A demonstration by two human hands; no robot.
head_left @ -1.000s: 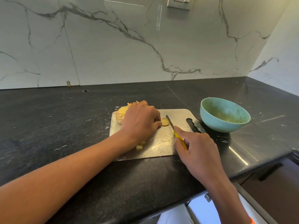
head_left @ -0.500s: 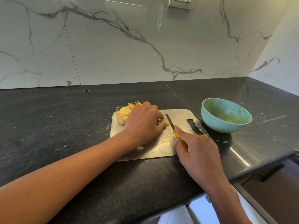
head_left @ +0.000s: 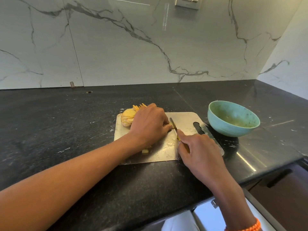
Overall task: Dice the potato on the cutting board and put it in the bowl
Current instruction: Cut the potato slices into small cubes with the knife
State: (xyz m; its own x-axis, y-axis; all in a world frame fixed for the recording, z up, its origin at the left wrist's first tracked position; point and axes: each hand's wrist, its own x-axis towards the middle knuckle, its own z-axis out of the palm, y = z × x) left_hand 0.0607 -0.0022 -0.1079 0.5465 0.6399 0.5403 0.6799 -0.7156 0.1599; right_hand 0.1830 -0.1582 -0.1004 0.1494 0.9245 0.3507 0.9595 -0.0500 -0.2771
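Observation:
A steel cutting board (head_left: 183, 119) lies on the black counter. My left hand (head_left: 150, 124) is curled over a potato slice (head_left: 173, 126) and holds it down with its fingertips. My right hand (head_left: 198, 147) grips a yellow-handled knife (head_left: 173, 124), whose blade rests on that slice next to my left fingers. A stack of potato slices (head_left: 127, 118) and some cut strips (head_left: 139, 106) sit at the board's far left corner. A few small pieces (head_left: 145, 150) lie near my left wrist. The teal bowl (head_left: 233, 119) stands right of the board.
The counter's front edge (head_left: 250, 179) runs diagonally below my right arm, with a dark drawer beneath it. A marble wall stands behind the counter, with a socket (head_left: 187, 2) at the top. A small hole (head_left: 89, 92) marks the counter's far left.
My left hand has curled tighter over the slice. The knife blade has moved left onto the slice, right by my left fingertips.

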